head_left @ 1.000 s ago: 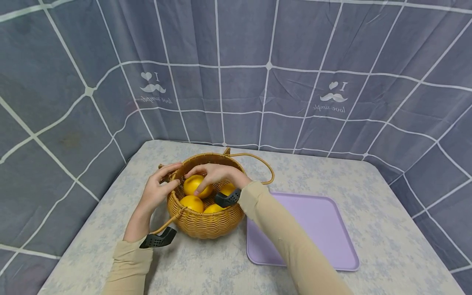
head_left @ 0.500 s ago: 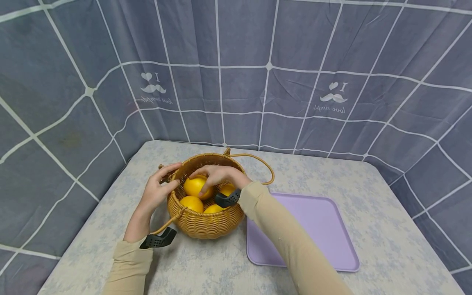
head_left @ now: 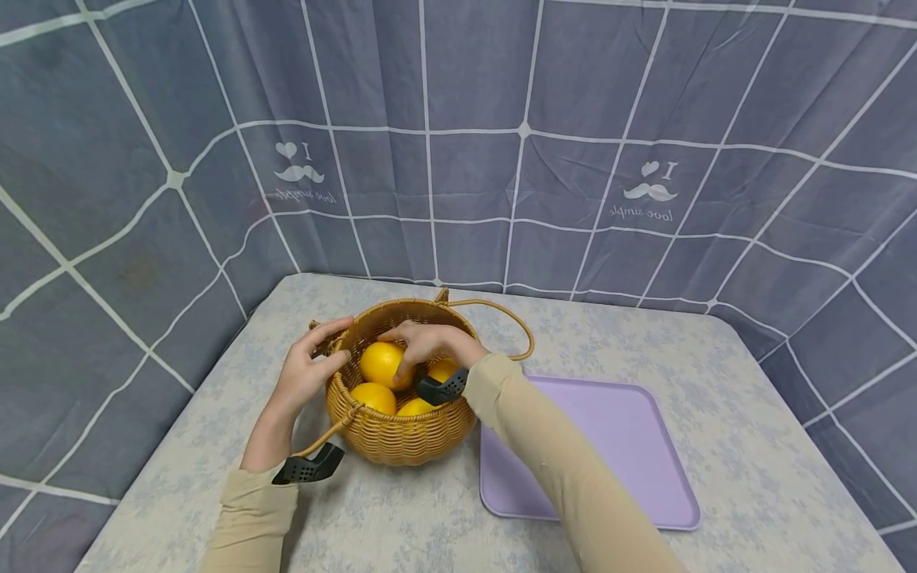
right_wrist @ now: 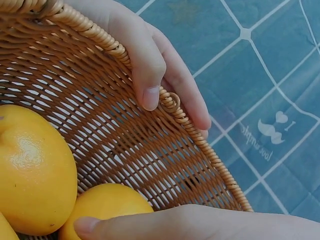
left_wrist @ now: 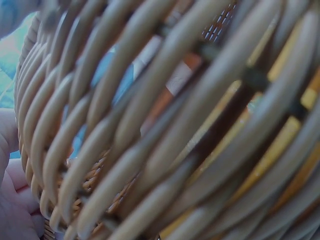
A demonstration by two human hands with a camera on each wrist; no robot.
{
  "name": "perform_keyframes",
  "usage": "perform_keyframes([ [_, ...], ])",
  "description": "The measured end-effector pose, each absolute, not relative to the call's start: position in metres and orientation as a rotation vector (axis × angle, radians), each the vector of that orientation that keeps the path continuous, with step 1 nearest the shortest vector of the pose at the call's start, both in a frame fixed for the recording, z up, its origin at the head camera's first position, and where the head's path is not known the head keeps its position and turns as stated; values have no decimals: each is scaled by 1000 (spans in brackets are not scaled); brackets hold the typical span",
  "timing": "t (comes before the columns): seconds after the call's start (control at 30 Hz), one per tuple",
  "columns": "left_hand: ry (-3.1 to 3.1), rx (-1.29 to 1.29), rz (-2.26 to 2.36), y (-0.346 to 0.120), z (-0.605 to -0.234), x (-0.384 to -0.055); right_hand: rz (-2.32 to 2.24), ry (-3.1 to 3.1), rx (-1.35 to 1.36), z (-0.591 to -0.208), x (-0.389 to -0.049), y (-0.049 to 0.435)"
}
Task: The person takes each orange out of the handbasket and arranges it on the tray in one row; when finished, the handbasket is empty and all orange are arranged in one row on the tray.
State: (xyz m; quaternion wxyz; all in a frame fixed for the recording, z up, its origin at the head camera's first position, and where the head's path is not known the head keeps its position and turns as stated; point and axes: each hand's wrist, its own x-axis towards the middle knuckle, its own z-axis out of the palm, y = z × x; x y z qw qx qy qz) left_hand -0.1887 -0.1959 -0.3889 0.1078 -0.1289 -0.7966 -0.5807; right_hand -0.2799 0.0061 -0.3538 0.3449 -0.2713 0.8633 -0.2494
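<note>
A round wicker basket [head_left: 401,442] with thin looped handles stands on the table, holding several yellow citrus-like fruits. My left hand [head_left: 304,374] grips its left rim, thumb inside and fingers outside, as the right wrist view also shows. My right hand [head_left: 430,342] reaches into the basket from the right, above the far yellow fruit [head_left: 381,364]. In the right wrist view its thumb [right_wrist: 145,225] extends straight, with the tip against or just in front of a yellow fruit [right_wrist: 112,200]; the other fingers are hidden there. The left wrist view is mostly blurred basket weave [left_wrist: 150,125].
A flat lilac tray [head_left: 616,438] lies right of the basket, partly under my right forearm. Another yellow fruit [head_left: 374,396] sits near the basket's front left. A grey-blue gridded curtain [head_left: 473,175] hangs behind and beside the pale patterned table [head_left: 759,414].
My right hand's fingers and thumb have slid slightly right over the far fruit, showing more of its left side. My left hand has stayed on the rim.
</note>
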Motion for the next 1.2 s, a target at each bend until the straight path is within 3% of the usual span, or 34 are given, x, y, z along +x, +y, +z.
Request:
perform_keyframes([
  [0.53, -2363, -332, -1707, -194, -389, -189, -659, 2272, -716, -354, -278, 8],
  [0.87, -2355, -350, -1705, -195, -390, -189, -931, 2135, -713, -354, -280, 10],
  [1.2, -2352, -373, -1681, -197, -393, -191, -788, 2228, -788, -354, -280, 13],
])
